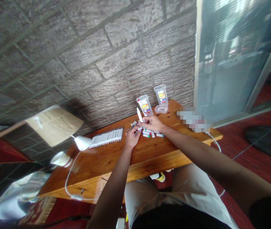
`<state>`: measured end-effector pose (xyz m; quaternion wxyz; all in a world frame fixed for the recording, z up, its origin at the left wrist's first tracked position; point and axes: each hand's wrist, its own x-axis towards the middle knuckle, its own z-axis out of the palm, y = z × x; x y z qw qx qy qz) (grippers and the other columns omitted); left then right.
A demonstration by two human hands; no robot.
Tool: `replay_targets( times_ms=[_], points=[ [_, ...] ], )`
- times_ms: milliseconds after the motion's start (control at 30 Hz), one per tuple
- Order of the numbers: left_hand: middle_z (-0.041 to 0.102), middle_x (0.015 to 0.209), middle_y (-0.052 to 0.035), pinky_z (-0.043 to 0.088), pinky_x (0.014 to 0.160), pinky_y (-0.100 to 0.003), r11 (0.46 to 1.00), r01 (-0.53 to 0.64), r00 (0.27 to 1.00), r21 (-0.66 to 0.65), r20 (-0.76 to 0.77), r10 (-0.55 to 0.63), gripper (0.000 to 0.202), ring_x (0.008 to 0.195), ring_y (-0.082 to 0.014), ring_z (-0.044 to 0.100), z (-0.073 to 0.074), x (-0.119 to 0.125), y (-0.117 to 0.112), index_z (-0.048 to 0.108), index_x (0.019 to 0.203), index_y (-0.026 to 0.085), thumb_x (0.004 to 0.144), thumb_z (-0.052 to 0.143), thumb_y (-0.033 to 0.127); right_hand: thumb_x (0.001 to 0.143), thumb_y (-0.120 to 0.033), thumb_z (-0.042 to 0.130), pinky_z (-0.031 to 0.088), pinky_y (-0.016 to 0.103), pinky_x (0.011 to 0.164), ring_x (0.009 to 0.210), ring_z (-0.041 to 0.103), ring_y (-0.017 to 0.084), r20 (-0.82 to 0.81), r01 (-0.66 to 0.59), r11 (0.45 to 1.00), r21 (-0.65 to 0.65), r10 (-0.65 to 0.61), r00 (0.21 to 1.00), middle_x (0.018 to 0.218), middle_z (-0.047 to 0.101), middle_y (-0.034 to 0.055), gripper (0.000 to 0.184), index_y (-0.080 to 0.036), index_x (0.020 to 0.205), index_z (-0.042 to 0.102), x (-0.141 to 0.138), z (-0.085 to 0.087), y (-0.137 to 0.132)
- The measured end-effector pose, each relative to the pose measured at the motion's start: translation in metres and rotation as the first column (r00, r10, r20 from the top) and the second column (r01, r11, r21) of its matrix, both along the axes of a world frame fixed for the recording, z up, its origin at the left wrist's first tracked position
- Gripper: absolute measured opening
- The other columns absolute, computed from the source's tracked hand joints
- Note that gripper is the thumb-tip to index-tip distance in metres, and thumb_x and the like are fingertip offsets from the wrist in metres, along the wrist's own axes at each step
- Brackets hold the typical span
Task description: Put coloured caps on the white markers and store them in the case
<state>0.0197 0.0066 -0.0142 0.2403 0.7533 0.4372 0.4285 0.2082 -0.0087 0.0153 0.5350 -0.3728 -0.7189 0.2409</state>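
Observation:
Over the wooden desk, my right hand (151, 121) is closed on a white marker (138, 114), which points up and away from me. Beside it, my left hand (132, 136) has its fingers closed round another white marker (139, 128), of which only a short end shows. Loose markers with coloured caps (146, 135) lie in a small heap under and in front of both hands. Left of my left hand, a neat row of white markers (106, 138) lies side by side on the desk.
Two clear plastic boxes with yellow labels, a nearer one (146, 106) and a farther one (161, 94), stand near the wall. A clear lid (161, 108) lies beside them. A lamp (81, 143) and paper cup (61, 159) are at left; a blurred-out object (194, 120) is at right.

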Motion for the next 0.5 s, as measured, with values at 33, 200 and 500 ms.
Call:
replay_targets(
  times_ms=[33, 200, 500],
  points=[
    [0.072, 0.095, -0.004, 0.044, 0.098, -0.04, 1.0, 0.004, 1.0, 0.025, -0.02, -0.003, 0.016, 0.097, -0.023, 0.062, 0.0, -0.0001, 0.0001, 0.074, 0.093, 0.027, 0.076, 0.073, 0.027, 0.082, -0.062, 0.06, 0.021, 0.024, 0.05, 0.052, 0.031, 0.008, 0.001, 0.001, 1.0, -0.003, -0.001, 1.0, 0.051, 0.034, -0.0069, 0.053, -0.019, 0.055, 0.044, 0.0001, -0.0002, 0.0001],
    [0.073, 0.093, -0.0034, 0.048, 0.087, -0.033, 0.996, -0.002, 0.997, 0.093, -0.081, 0.01, 0.015, 0.088, -0.0197, 0.064, 0.0004, -0.001, -0.0002, 0.074, 0.093, 0.025, 0.08, 0.07, 0.033, 0.082, -0.062, 0.06, 0.021, 0.024, 0.05, 0.052, 0.031, 0.008, -0.013, 0.007, 1.0, -0.008, -0.007, 1.0, 0.051, 0.035, -0.0067, 0.053, -0.018, 0.055, 0.045, -0.0002, -0.0014, 0.0017],
    [0.068, 0.078, -0.002, 0.045, 0.075, -0.027, 0.983, -0.113, 0.992, 0.146, -0.042, 0.121, 0.027, 0.074, -0.0157, 0.06, 0.0019, -0.0008, -0.002, 0.067, 0.085, 0.02, 0.089, 0.058, 0.046, 0.085, -0.058, 0.057, 0.024, 0.024, 0.05, 0.053, 0.037, 0.008, -0.014, 0.023, 1.0, -0.009, -0.024, 1.0, 0.053, 0.041, -0.0056, 0.048, -0.017, 0.06, 0.052, 0.001, -0.0065, 0.0089]
  ],
)
